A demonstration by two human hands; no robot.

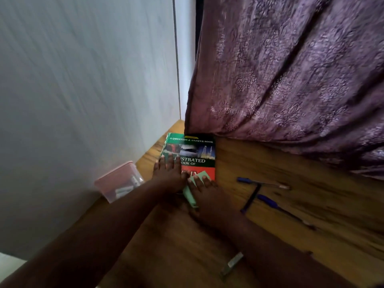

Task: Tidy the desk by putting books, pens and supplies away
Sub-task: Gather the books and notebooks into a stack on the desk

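Nearest item: a small metallic clip-like thing (231, 265) lies on the worktop (270, 225) at the near edge, between the two forearms; too blurred to name surely.
Left hand: the left hand (168, 173) lies flat with fingers spread on the left part of the book's cover, gripping nothing.
Right hand: the right hand (209, 196) is curled over a pale green block (192, 189), perhaps an eraser or stapler, fingers on top; whether it truly grips cannot be told.
Book: the book (193, 154) lies flat in the far left corner of the worktop, its long axis running near to far, its far edge touching the purple curtain (291, 80).
Green block: it sits across the book's near edge, tilted, directly under the right hand.
Pens: three pens (264, 196) lie loosely crossed to the right of the right hand, well apart from the left hand.
Container: a clear box with a pink lid (118, 183) stands left of the book, against the wall, nearer the left hand.
Likely next: the block probably goes leftward to the box; the pens suit the right hand.
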